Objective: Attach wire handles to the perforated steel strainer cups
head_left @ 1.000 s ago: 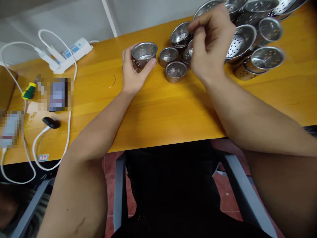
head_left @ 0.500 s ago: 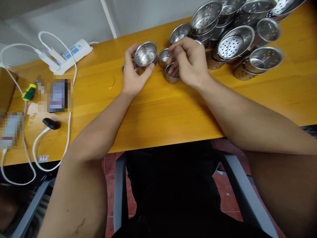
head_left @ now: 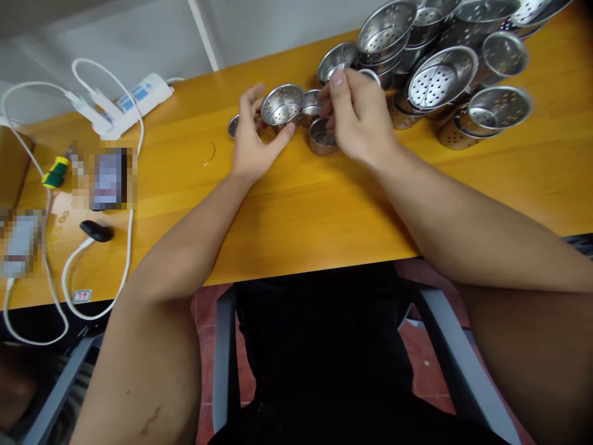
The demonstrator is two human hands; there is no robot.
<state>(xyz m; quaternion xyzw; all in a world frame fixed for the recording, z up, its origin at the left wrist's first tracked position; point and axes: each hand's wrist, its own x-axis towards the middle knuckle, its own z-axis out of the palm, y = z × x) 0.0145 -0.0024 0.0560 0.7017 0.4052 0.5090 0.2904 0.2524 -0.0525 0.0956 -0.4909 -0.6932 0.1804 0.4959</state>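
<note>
My left hand (head_left: 254, 139) is closed around the left side of a small perforated steel cup (head_left: 282, 106), its thumb at the front and its fingers behind. The cup leans a little, its mouth facing me. My right hand (head_left: 361, 111) is raised just right of it, fingers curled in and thumb pressed toward them; what they hold, if anything, is hidden. Below its fingertips stands a short steel cup (head_left: 322, 139). Another small cup (head_left: 311, 105) is behind, partly covered by the held cup. A small round steel piece (head_left: 233, 126) lies beyond my left hand.
Perforated steel cups (head_left: 442, 80) are stacked and crowded at the back right. At the left are a power strip (head_left: 139, 102), white cables, a phone (head_left: 109, 179), a black oval object (head_left: 96, 231) and a yellow-green object (head_left: 55, 173). A thin curved wire (head_left: 210, 154) lies on the table.
My left hand and the cup have moved slightly right, and the cup now overlaps the small cup behind. My right hand's fingers have lifted from the short cup and curled in.
</note>
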